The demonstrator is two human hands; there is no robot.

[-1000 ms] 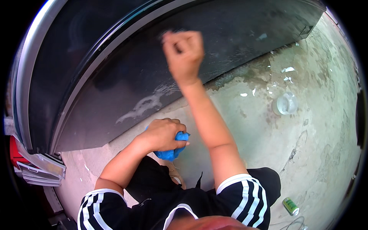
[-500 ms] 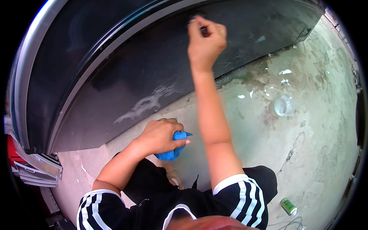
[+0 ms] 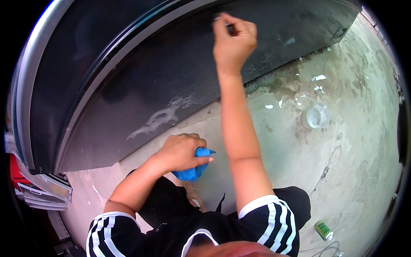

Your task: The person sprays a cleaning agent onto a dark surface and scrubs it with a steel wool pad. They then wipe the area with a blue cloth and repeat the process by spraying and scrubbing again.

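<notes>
Blue cloth [image 3: 192, 172]: crumpled, tip points right, long axis slants up-right | left hand [image 3: 182, 150]: wrapped round it | right hand [image 3: 236, 40]: curled, contents unclear

We list one small item [image 3: 217, 18] in the right hand [image 3: 235, 45], blurred and too covered to identify; one blue cloth [image 3: 188, 174], partly hidden under the left hand [image 3: 182, 152]; one dark panel [image 3: 128, 98] — cut off by the upper edge — and white scraps [image 3: 319, 77], too small to name.
</notes>
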